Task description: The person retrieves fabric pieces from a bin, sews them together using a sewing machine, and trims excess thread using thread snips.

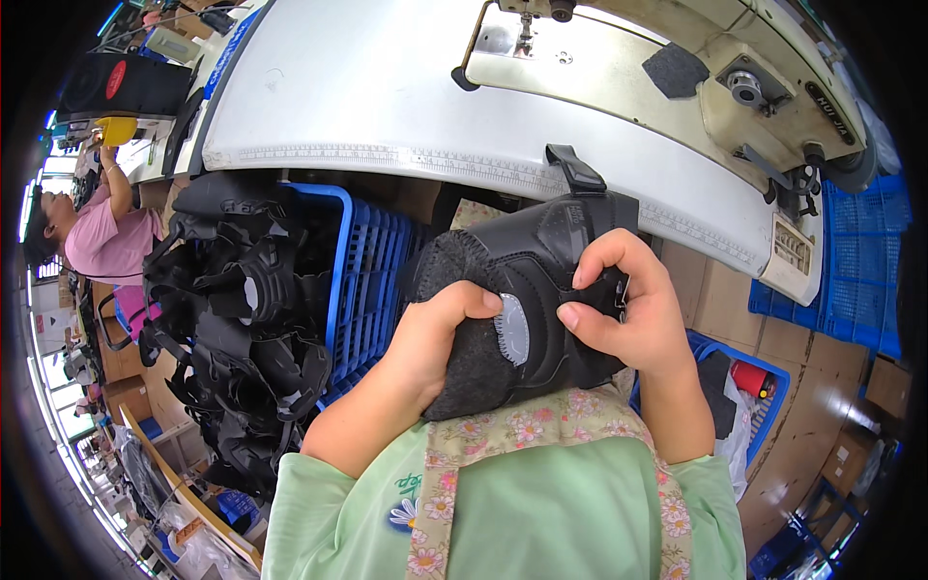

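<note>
A black padded knee guard [527, 246] lies across my lap against the near edge of the table, tilted up to the right. It carries a grey oval patch [513, 331] with a toothed edge, and a black strap [577, 172] sticks up from its far side. My left hand [430, 333] grips the guard's left part, thumb on top beside the patch and fingers hidden beneath. At the right end, my right hand [643, 314] is closed on the guard's edge, thumb and forefinger bent over it. The other fingers are behind the guard.
Ahead stands a white sewing table [338, 87] with a sewing machine [773, 77] and a dark fabric scrap [675, 71]. Black guards [251, 319] pile beside a blue basket [343, 261] on the left. Right are a blue bin [770, 416] with a red spool [749, 378] and blue crates [865, 261]. A co-worker [106, 227] is at far left.
</note>
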The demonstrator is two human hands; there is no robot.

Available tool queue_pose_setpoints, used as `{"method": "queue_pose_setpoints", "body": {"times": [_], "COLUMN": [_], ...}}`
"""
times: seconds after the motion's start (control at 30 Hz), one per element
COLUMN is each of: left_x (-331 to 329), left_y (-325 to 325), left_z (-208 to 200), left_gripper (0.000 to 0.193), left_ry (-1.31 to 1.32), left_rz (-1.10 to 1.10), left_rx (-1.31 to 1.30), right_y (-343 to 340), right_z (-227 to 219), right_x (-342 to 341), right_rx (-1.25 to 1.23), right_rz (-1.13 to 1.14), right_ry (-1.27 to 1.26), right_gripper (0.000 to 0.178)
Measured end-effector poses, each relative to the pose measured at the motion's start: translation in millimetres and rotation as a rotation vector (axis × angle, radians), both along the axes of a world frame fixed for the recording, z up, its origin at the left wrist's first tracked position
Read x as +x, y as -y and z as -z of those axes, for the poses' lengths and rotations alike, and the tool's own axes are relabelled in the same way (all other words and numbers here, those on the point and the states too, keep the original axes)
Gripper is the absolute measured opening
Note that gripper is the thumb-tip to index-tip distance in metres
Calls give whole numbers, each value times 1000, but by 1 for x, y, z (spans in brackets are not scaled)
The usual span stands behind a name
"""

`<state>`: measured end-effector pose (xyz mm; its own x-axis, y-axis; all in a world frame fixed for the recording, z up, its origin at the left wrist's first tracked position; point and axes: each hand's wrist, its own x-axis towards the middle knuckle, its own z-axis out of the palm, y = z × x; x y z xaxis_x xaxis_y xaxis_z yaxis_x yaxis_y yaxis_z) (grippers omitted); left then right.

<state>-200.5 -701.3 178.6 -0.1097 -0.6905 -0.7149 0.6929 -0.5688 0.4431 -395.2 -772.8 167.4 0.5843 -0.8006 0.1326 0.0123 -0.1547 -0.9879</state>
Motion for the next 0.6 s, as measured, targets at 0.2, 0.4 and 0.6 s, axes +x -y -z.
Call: {"method": "queue_pose_setpoints", "body": {"times": [0.2,0.4,0.6], "left_x": [-10,-6,-8], "left_y": [2,1,8], "left_z": [-3,7,-4], "left_gripper": [36,53,51], "left_ry": [-11,12,173], "left_rz": [-94,-81,-66], "left_rx": [-192,-255,-310], "right_y": [7,15,27], "right_z": [2,7,8], "right_x": [-4,-9,-10], "right_rx": [30,89,256], "right_rz": [-1,-17,-30], "right_ry": [7,43,61], "right_gripper": [25,26,29]}}
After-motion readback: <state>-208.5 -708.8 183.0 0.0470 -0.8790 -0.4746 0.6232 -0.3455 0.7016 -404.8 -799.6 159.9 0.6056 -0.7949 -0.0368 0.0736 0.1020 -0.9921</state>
